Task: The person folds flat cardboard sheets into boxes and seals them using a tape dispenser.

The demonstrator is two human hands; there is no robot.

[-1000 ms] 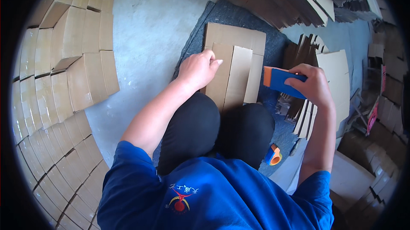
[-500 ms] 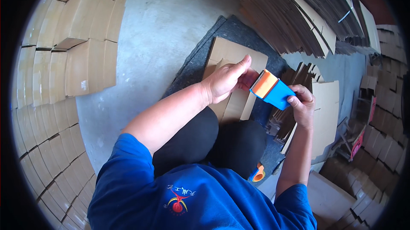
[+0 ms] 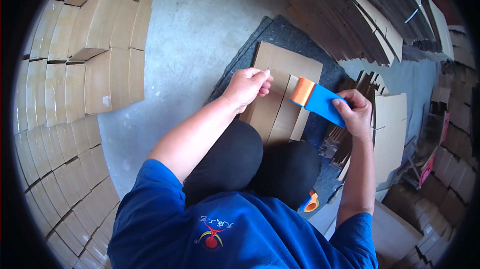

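My right hand (image 3: 356,114) grips a blue tape dispenser (image 3: 325,103) with an orange front part, holding it by its right end above the cardboard. To the left, my left hand (image 3: 249,88) is closed in a pinch, thumb against forefinger, apart from the dispenser. Whatever sits in that pinch is too thin to make out. Beneath both hands lies a brown cardboard box (image 3: 287,56) with a long seam between its flaps. It rests on a dark grey mat (image 3: 282,29) in front of my knees.
Stacked cartons (image 3: 107,76) wall the left side. Bundles of flat cardboard (image 3: 350,14) stand at the far right, with more flat sheets (image 3: 390,129) by my right arm. An orange tape roll (image 3: 311,203) lies beside my right knee. Further cartons (image 3: 457,154) line the right edge.
My left hand has drawn back leftward from the dispenser's orange end and closed into a pinch. The dispenser has tilted slightly in my right hand, and the view has shifted a little.
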